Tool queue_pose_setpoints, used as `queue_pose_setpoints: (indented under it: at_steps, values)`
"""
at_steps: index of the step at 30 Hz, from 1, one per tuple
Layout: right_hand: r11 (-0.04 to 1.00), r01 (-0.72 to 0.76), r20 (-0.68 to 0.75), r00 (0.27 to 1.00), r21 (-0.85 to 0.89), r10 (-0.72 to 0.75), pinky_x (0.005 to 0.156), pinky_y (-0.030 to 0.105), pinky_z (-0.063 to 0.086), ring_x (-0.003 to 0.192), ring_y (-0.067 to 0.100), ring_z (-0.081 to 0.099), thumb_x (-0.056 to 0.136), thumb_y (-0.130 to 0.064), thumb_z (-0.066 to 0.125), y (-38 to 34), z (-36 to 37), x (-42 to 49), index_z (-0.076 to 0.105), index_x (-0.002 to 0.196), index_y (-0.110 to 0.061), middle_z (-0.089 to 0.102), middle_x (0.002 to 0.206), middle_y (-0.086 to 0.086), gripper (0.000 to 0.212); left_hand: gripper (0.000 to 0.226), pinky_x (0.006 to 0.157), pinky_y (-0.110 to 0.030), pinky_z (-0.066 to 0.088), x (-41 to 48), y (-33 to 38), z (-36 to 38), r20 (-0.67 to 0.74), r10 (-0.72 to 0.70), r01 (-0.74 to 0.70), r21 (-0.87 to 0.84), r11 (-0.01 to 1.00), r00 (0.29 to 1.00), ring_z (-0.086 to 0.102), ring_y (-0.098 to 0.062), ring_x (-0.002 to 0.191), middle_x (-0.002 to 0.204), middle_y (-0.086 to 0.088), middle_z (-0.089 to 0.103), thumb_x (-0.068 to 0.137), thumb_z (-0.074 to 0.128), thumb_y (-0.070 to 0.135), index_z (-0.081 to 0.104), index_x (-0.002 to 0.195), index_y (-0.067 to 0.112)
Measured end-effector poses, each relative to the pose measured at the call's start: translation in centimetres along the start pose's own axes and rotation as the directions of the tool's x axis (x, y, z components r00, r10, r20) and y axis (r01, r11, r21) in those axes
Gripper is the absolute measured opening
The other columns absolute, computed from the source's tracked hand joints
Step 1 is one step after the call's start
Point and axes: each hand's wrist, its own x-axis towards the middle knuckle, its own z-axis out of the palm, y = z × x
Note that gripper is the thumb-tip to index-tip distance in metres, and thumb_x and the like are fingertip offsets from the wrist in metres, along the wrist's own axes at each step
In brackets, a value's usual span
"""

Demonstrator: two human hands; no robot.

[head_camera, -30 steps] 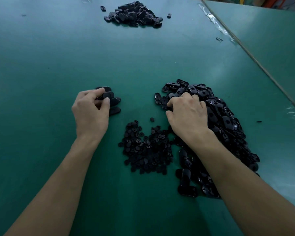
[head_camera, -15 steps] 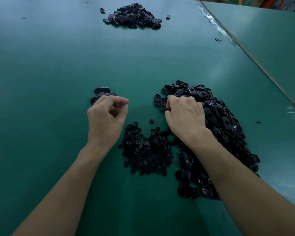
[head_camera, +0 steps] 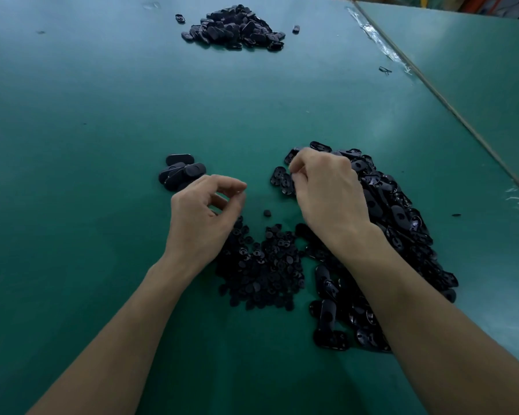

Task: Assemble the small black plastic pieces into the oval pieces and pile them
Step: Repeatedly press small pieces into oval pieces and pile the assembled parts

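A heap of black oval pieces (head_camera: 402, 223) lies at the right. A flatter heap of small black pieces (head_camera: 261, 271) sits in the middle, and one small piece (head_camera: 267, 213) lies apart just beyond it. A small stack of ovals (head_camera: 180, 172) rests at the left. My left hand (head_camera: 204, 214) hovers between that stack and the small pieces, fingers loosely curled, nothing seen in them. My right hand (head_camera: 327, 193) is on the far-left edge of the oval heap. Its fingers are curled round an oval piece that is mostly hidden under them.
A bigger heap of black ovals (head_camera: 234, 28) lies far across the green table (head_camera: 102, 115), with stray ovals (head_camera: 296, 29) beside it. A taped seam (head_camera: 432, 94) to a second table runs diagonally at the right. A small dark scrap (head_camera: 385, 70) lies near it.
My left hand has let go of the stack at the left and moved right, toward the small pieces. My right hand has shifted slightly farther on the oval heap.
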Motion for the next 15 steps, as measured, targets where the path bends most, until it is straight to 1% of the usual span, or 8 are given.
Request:
queue_pose_setpoints:
  at_steps: [1,2,4,6,7,9,12,15]
  values:
    - [0.995,0.017,-0.007,1.0,0.095,-0.016,0.083,0.034,0.056,0.087,0.018,0.067,0.099,-0.008,0.058,-0.4,-0.1,-0.1,0.071,0.107,-0.012,0.072,0.096,0.002,0.015,0.024,0.056,-0.032,0.059,0.0,0.1,0.0,0.014,-0.042,0.043,-0.057,0.997,0.999,0.069,-0.014,0.069,0.091,0.008,0.069,0.09,0.074,0.013,0.067,0.096,0.035]
    - [0.978,0.031,-0.003,1.0,0.207,-0.031,0.082,0.026,0.055,0.084,0.012,0.066,0.098,-0.011,0.061,-0.8,-0.1,-0.1,0.072,0.105,-0.013,0.07,0.092,-0.002,0.013,0.023,0.056,-0.035,0.06,0.0,0.2,0.0,0.033,-0.083,0.086,-0.124,0.988,0.996,0.07,-0.017,0.07,0.092,0.007,0.069,0.09,0.075,0.015,0.067,0.1,0.034]
    - [0.906,0.03,0.044,0.998,0.423,-0.054,0.073,0.013,0.052,0.072,0.001,0.063,0.096,-0.014,0.065,-1.7,-0.3,-0.2,0.071,0.1,-0.016,0.066,0.083,-0.011,0.008,0.024,0.057,-0.031,0.06,0.0,0.4,0.1,0.075,-0.142,0.156,-0.235,0.959,0.987,0.073,-0.02,0.075,0.094,0.005,0.071,0.09,0.075,0.017,0.067,0.106,0.033]
    - [0.816,-0.008,0.116,0.991,0.579,-0.073,0.066,0.013,0.052,0.064,0.001,0.065,0.096,-0.014,0.065,-2.3,-0.3,-0.3,0.07,0.096,-0.021,0.066,0.078,-0.012,0.008,0.02,0.059,-0.029,0.06,0.1,0.5,0.0,0.108,-0.185,0.209,-0.294,0.933,0.977,0.074,-0.019,0.076,0.092,0.004,0.073,0.091,0.074,0.017,0.067,0.105,0.03]
    - [0.789,-0.02,0.133,0.988,0.614,-0.078,0.065,0.014,0.052,0.063,0.001,0.066,0.096,-0.014,0.065,-2.5,-0.2,-0.3,0.069,0.096,-0.022,0.067,0.076,-0.011,0.009,0.017,0.059,-0.029,0.059,0.1,0.5,0.0,0.117,-0.2,0.227,-0.311,0.923,0.973,0.074,-0.019,0.075,0.09,0.003,0.074,0.091,0.073,0.017,0.068,0.103,0.028]
    - [0.78,-0.027,0.141,0.987,0.625,-0.079,0.064,0.013,0.05,0.063,0.002,0.067,0.098,-0.014,0.062,-2.6,0.0,-0.4,0.069,0.098,-0.021,0.067,0.077,-0.009,0.01,0.014,0.058,-0.028,0.059,0.2,0.4,0.1,0.125,-0.208,0.238,-0.325,0.915,0.97,0.073,-0.018,0.07,0.084,-0.001,0.075,0.091,0.073,0.014,0.068,0.098,0.026]
    - [0.797,-0.045,0.157,0.986,0.602,-0.063,0.065,0.015,0.051,0.067,0.002,0.066,0.099,-0.017,0.061,-2.3,0.3,-0.6,0.07,0.099,-0.019,0.068,0.078,-0.009,0.009,0.012,0.055,-0.024,0.056,0.1,0.5,0.1,0.129,-0.208,0.241,-0.347,0.906,0.97,0.07,-0.014,0.062,0.076,0.001,0.074,0.087,0.075,0.014,0.07,0.093,0.023]
    - [0.836,-0.051,0.196,0.978,0.547,-0.068,0.069,0.015,0.049,0.069,-0.002,0.063,0.094,-0.025,0.068,-2.0,0.6,-0.7,0.072,0.093,-0.022,0.068,0.074,-0.014,0.004,0.009,0.054,-0.022,0.055,0.1,0.5,0.2,0.138,-0.2,0.236,-0.352,0.906,0.97,0.068,-0.011,0.06,0.074,0.004,0.075,0.083,0.076,0.02,0.071,0.091,0.02]
